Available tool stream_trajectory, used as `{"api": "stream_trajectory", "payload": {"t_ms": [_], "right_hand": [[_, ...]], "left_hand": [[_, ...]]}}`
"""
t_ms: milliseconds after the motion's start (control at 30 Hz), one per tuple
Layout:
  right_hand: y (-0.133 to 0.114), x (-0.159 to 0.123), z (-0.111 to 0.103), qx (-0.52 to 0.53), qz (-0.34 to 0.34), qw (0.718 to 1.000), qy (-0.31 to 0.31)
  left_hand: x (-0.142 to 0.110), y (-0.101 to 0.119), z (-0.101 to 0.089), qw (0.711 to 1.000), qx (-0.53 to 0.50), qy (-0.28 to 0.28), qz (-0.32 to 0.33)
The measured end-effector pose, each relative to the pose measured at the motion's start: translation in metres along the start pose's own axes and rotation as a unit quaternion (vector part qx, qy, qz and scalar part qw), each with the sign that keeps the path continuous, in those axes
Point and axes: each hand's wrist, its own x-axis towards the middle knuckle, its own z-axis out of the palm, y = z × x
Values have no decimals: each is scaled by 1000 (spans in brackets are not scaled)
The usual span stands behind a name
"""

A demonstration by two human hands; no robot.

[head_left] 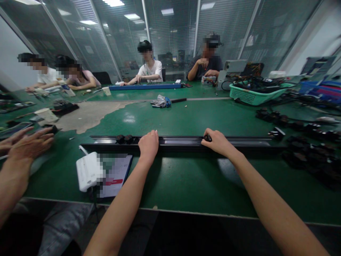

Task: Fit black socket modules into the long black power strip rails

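Note:
A long black metal rail point(181, 141) lies crosswise on the green table, with a shiny channel along its middle. My left hand point(149, 145) is closed over the rail left of its centre, its fingertips mostly hidden. Just left of that hand, two small black knob-like parts point(124, 139) sit in the channel. Farther right, my right hand point(218, 141) pinches a similar small black part point(207, 137) between thumb and fingers, right at the rail. Whether that part touches the channel I cannot tell.
Many black parts point(311, 156) lie heaped at the right, near a green basket point(255, 94) of cables. A white device point(89, 171) and a booklet point(119, 177) lie near my left forearm. A co-worker's hands point(32, 142) are at the far left. Crumpled gloves point(161, 101) lie beyond the rail.

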Motion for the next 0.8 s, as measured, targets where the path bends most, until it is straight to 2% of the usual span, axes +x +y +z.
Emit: {"api": "stream_trajectory", "payload": {"t_ms": [367, 633, 800], "right_hand": [[12, 1, -8, 0, 21, 999, -30], [11, -2, -14, 36, 33, 997, -57], [12, 1, -19, 54, 10, 994, -89]], "left_hand": [[0, 0, 0, 1000, 9, 2, 3], [0, 0, 0, 1000, 4, -8, 1], [1, 0, 0, 1000, 8, -1, 5]]}}
